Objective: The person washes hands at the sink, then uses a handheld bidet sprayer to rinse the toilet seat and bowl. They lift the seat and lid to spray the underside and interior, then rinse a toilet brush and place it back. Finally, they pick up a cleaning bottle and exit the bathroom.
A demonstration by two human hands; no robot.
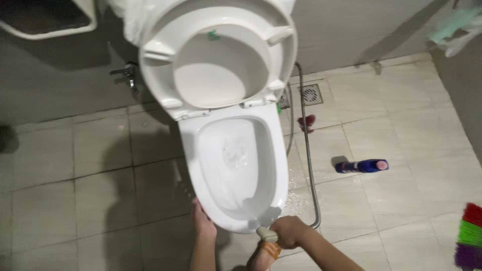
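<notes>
A white toilet (281, 165) stands in the middle with its seat and lid (221, 55) raised against the wall. My left hand (202, 219) rests on the outside of the bowl's front left rim. My right hand (288, 232) is closed around a grey spray nozzle (267, 234) at the bowl's front edge. Water streams from it across the inside of the bowl (236, 165). A metal hose (307, 150) runs from the nozzle up the right side of the toilet toward the wall.
A blue bottle (362, 165) with a pink cap lies on the tiled floor to the right. A floor drain (311, 94) and a small red object (307, 122) sit near the wall. A tap (128, 75) juts out on the left. Coloured brush bristles (469, 236) show at the right edge.
</notes>
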